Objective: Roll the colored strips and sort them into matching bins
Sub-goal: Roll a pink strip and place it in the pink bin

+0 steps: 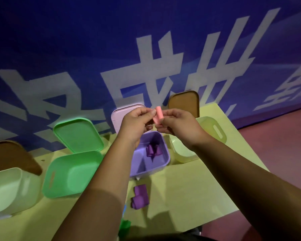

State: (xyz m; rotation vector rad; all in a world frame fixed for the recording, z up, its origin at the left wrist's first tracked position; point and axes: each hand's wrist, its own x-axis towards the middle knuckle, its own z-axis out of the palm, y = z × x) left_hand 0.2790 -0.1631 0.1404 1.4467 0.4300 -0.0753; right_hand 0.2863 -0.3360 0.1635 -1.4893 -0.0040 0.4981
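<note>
One pink rolled strip (158,115) — pinched by curled fingertips of left hand (135,126) and right hand (178,126) together, raised above the purple bin (151,171), in which purple rolls (153,150) are kept.

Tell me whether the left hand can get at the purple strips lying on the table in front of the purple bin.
Probably yes, once freed. The purple strips lie uncovered on the table, just right of the left forearm. But the left hand pinches the pink roll together with the right hand.
</note>
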